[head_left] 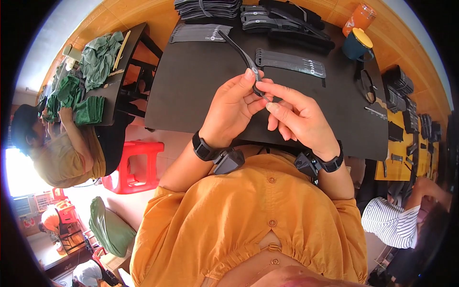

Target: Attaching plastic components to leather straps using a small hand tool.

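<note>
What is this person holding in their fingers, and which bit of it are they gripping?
A thin dark strap. Both the left hand and right hand pinch its near end between fingertips; the rest arches away over the black table.

- Bare black table (191, 81) left of and just beyond both hands: open passage.
- Far edge blocked by stacked black strap piles (267, 19).
- Far right: teal mug (357, 45) and orange bottle (358, 18) obstruct.
- Row of straps (291, 61) lies right of centre.

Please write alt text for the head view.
Left hand and right hand pinch one end of a thin dark strap above a black table with stacked dark straps and a lidded mug.
</note>
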{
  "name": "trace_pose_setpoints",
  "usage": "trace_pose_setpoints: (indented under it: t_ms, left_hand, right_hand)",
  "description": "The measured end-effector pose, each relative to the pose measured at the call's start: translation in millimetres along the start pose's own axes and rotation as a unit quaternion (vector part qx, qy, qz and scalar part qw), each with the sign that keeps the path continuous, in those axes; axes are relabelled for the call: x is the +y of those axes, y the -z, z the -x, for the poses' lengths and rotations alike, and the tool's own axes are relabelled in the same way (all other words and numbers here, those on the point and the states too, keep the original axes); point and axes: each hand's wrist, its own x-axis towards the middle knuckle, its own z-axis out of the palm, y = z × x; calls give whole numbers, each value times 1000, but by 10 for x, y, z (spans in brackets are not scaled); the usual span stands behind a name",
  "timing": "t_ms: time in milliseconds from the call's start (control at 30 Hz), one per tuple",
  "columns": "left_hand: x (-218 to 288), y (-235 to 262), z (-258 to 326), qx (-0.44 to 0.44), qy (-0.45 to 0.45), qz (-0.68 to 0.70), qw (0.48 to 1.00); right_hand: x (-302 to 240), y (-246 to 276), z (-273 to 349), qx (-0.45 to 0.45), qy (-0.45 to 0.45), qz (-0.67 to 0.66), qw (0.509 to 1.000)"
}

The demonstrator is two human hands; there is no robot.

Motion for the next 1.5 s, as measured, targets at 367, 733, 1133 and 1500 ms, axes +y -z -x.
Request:
trace_pose_setpoints:
  t_ms: [367,733,1133,1500]
  left_hand:
    - [-17,13,23,-2,4,5,1000]
    - [-35,24,-1,-3,13,0,1000]
    - [-37,5,-11,12,18,-4,1000]
    - [-77,17,10,-5,-9,-18,1000]
  right_hand:
    - [40,-22,29,9,11,21,1000]
    - [45,-1,47,16,3,27,999]
    - [37,10,50,16,-2,40,999]
    - [30,-23,71,25,-21,-1,999]
